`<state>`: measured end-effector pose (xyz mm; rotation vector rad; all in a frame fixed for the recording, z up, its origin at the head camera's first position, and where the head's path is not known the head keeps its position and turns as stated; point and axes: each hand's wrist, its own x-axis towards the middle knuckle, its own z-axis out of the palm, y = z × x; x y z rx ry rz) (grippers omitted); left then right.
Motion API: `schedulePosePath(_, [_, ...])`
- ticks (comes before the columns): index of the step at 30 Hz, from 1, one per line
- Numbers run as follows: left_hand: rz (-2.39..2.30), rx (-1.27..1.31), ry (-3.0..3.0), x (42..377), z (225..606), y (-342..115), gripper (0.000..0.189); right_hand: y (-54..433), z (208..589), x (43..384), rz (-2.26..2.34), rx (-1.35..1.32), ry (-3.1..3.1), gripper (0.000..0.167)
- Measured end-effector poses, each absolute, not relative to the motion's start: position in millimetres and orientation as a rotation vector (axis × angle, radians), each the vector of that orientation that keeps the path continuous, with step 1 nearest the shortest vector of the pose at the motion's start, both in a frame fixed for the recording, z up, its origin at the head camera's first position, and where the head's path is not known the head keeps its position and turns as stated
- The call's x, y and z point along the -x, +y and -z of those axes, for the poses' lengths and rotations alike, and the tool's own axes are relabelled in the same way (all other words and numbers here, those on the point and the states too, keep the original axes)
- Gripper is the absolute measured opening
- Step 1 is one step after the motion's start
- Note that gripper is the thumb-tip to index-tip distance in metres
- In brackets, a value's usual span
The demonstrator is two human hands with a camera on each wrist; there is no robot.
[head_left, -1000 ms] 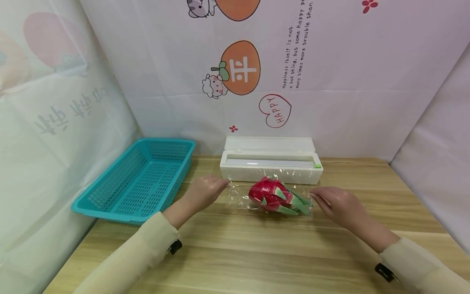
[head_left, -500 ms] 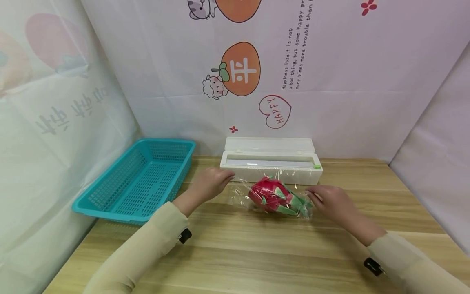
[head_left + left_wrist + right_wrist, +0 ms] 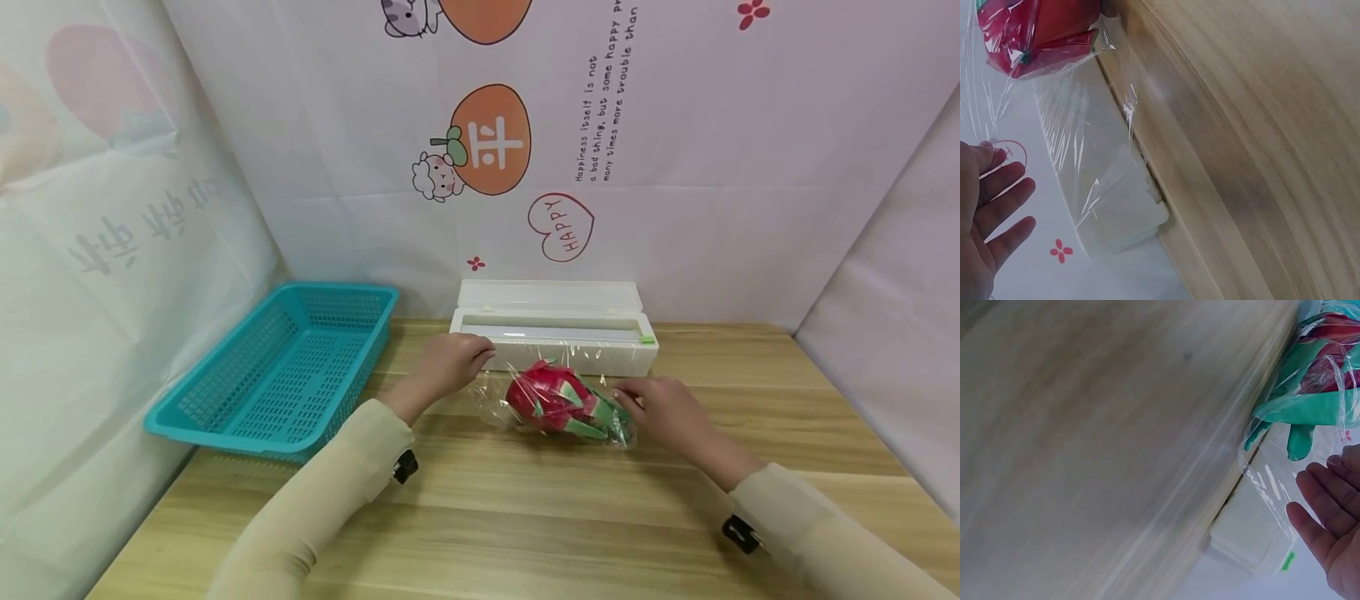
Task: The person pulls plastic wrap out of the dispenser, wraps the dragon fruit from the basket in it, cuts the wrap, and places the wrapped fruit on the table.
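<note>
Since the earlier frame, the left hand (image 3: 452, 364) has moved to the right and a little farther, and the right hand (image 3: 660, 408) to the left, so they are nearer together. Each hand pinches clear film (image 3: 492, 406) between thumb and forefinger, while its other fingers are loosely extended. The red dragon fruit (image 3: 546, 395) lies under this film, between the hands, on the near side of the white box (image 3: 633, 359). The blue basket (image 3: 300, 392) stands at left on the wooden table (image 3: 525, 517).
</note>
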<state>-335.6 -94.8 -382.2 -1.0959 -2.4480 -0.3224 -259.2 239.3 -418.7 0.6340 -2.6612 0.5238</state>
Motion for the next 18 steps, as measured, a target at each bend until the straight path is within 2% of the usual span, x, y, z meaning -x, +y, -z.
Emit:
schedulePosePath(8, [0.280, 1.020, -2.612, 343, 387, -75, 0.015, 234, 421, 264, -0.556, -0.618, -2.707, 0.011])
schedulePosePath(18, [0.274, 1.066, -2.630, 351, 396, -58, 0.016, 229, 424, 268, -0.525, -0.656, -2.687, 0.006])
